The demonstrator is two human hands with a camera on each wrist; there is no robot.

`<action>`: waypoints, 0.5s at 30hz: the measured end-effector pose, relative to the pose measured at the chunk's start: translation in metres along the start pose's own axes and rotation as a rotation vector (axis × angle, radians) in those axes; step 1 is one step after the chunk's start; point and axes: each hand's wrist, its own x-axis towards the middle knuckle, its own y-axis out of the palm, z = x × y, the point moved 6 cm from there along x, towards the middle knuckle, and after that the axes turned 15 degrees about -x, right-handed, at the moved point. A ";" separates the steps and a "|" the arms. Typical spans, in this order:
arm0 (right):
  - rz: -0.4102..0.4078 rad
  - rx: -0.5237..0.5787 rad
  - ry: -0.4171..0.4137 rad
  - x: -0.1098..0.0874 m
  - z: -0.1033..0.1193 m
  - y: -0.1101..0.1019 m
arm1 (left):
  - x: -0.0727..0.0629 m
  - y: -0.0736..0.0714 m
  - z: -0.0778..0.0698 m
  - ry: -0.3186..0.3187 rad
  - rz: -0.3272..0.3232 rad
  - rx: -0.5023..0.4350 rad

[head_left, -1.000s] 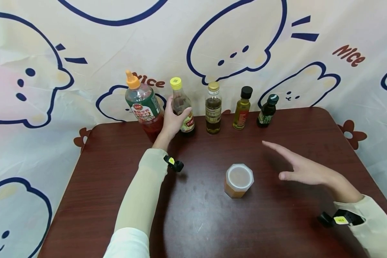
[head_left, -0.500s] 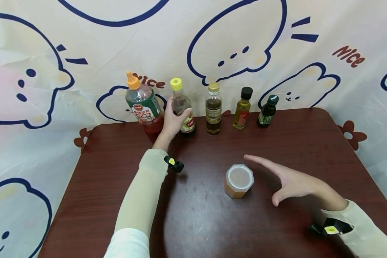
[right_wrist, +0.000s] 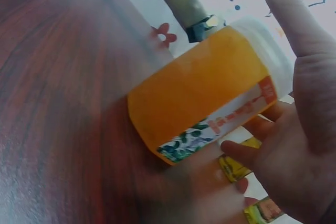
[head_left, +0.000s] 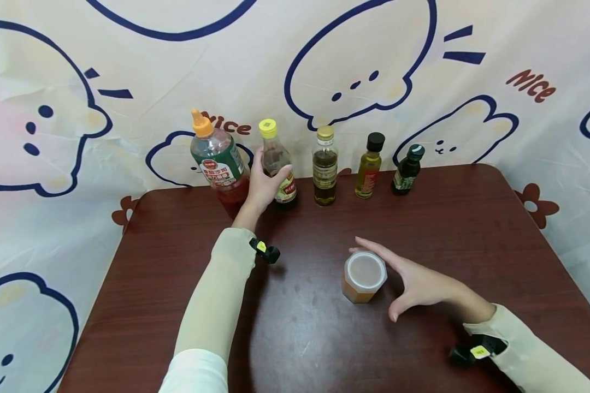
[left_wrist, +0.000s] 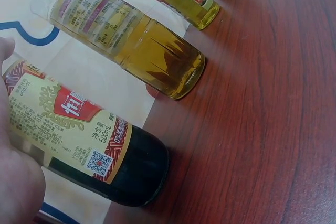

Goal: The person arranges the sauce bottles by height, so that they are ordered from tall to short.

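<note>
At the back of the table, my left hand grips a yellow-capped glass bottle of dark sauce, which stands upright. In the left wrist view the bottle's cream and red label shows; most of the fingers are hidden. My right hand reaches around a faceted jar with a whitish lid and orange contents. Its fingers extend behind the jar and the thumb stays apart on the near side. The right wrist view shows the jar upright on the table, with a gap to the thumb.
Left of the left hand stands a large ketchup squeeze bottle with an orange tip. To the right are a gold-capped bottle, a black-capped oil bottle and a small green bottle. A patterned cloth hangs behind the dark wooden table.
My right hand has moved left and slightly nearer to me, from the right of the jar to around it, with its thumb spreading. The left hand and the bottles have stayed put.
</note>
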 end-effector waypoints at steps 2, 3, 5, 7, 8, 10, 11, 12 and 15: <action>-0.014 0.022 -0.009 0.003 -0.002 0.002 | 0.000 0.000 0.000 0.012 0.001 0.005; -0.020 0.032 -0.015 0.005 -0.003 0.003 | 0.000 0.001 -0.001 0.017 0.002 0.006; -0.031 0.043 -0.022 0.008 -0.005 0.004 | 0.000 0.001 -0.001 0.021 0.000 0.011; -0.040 0.064 -0.033 0.010 -0.007 0.005 | 0.000 0.001 -0.001 0.023 -0.003 0.013; -0.044 0.073 -0.038 0.012 -0.007 0.006 | 0.000 0.000 -0.001 0.023 -0.005 0.012; -0.055 0.087 -0.039 0.013 -0.009 0.006 | -0.001 0.000 -0.001 0.024 -0.006 0.015; -0.060 0.092 -0.045 0.014 -0.010 0.006 | -0.001 0.000 -0.002 0.025 -0.006 0.015; -0.064 0.098 -0.048 0.015 -0.011 0.007 | -0.001 0.000 -0.002 0.026 -0.006 0.016; -0.084 0.101 -0.059 0.017 -0.014 0.008 | 0.000 0.000 -0.002 0.024 -0.005 0.014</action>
